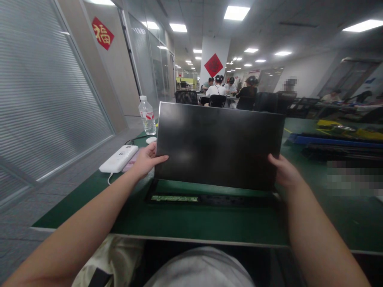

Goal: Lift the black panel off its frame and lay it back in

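Observation:
A dark, thin display panel (pixel 220 145) stands tilted up in front of me above the table. My left hand (pixel 148 159) grips its left edge, the thumb lying on the front face and the fingers behind. On the opposite edge my right hand (pixel 284 170) holds it the same way, thumb in front. Below the panel, close to the tabletop, lies a narrow green circuit board strip (pixel 174 198) beside a dark strip (pixel 230 200). Whether these are joined to the panel I cannot tell.
The green table (pixel 209 223) carries a white power bank (pixel 119 158) with a cable, a phone (pixel 131 161), a white mouse-like object (pixel 151 140) and a water bottle (pixel 147 116) on the left. Blue and black strips (pixel 329 140) lie at right. Several people sit farther back.

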Demonstrator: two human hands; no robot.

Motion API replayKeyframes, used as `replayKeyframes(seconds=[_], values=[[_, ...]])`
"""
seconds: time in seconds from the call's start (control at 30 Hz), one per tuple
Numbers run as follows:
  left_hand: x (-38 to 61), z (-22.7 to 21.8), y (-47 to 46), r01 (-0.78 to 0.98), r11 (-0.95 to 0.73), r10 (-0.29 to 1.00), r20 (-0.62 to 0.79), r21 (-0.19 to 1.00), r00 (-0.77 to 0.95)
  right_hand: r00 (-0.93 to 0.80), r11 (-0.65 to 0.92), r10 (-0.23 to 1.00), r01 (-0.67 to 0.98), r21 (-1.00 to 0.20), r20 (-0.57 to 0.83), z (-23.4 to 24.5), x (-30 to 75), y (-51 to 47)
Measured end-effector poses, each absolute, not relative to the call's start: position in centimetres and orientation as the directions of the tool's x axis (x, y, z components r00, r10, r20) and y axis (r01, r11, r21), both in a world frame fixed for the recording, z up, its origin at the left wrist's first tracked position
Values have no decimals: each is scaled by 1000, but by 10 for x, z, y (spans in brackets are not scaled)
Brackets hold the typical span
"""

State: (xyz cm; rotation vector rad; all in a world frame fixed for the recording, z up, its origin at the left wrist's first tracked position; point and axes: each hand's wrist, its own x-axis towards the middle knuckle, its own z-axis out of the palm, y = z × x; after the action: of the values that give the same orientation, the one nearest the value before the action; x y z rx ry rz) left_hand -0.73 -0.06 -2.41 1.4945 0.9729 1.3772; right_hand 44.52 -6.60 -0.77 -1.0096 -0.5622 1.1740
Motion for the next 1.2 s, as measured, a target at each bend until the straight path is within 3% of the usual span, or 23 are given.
replayKeyframes(seconds=[0.17,0.5,0.73,1.2], values=[[-8,-26,-2,30,-249,949,237,968,208,259,-123,924,-496,-860,-282,-16,454,-60],[-9,-34,1,69,-200,931,168,977,323,253,-276,889,-369,-888,-381,-21,453,-59],[-6,-33,-2,37,-133,932,112,990,344,207,-291,894,-408,-865,-398,-31,460,-55],[-5,-39,0,1,-69,938,65,998,340,294,-319,873,-261,-911,-389,-21,452,-58]])
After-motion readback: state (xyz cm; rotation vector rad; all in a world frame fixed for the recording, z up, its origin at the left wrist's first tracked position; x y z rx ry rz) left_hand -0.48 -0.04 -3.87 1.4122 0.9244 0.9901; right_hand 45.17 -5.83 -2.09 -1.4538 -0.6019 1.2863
